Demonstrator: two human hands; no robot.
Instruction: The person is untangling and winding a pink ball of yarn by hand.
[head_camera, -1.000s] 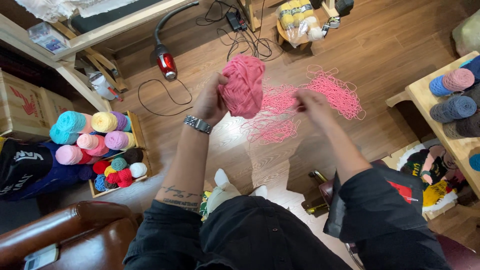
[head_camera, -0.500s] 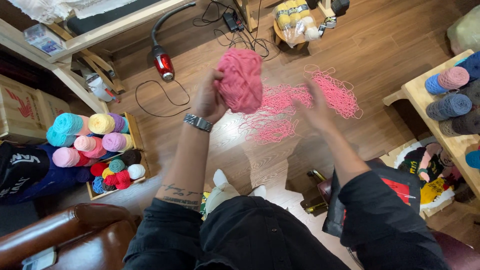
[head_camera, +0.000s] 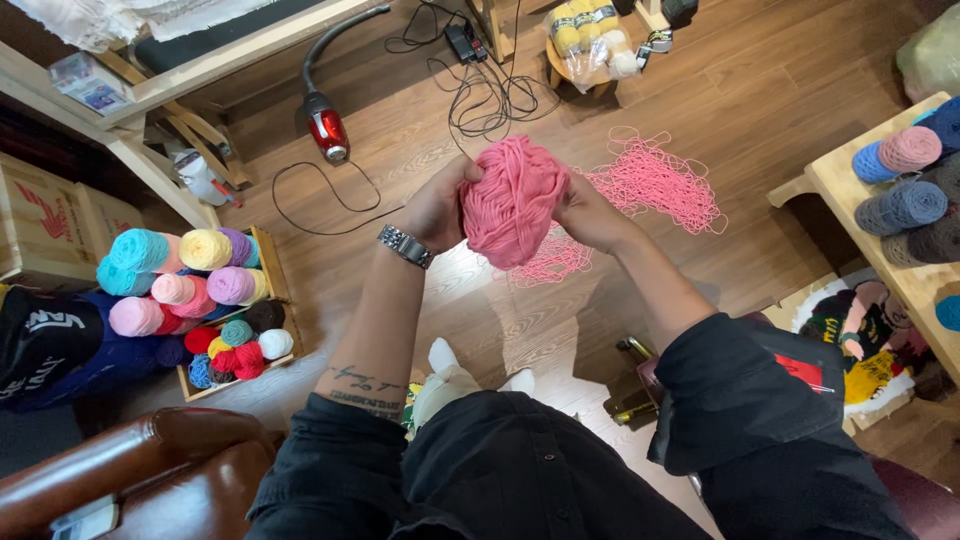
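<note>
Head view: our fingers are curled and pressed onto a pink yarn ball (head_camera: 511, 201), left hand (head_camera: 437, 208) gripping one side, right hand (head_camera: 587, 213) the other (a metal watch (head_camera: 405, 246) on the left wrist). Beyond it, loose pink yarn (head_camera: 645, 185) sprawls across the wooden floor (head_camera: 780, 80); a crate of coloured yarn balls (head_camera: 200, 300) sits at left

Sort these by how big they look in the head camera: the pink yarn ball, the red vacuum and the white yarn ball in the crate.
1. Pink yarn ball, though it is nearest the camera.
2. Red vacuum.
3. White yarn ball.
</note>
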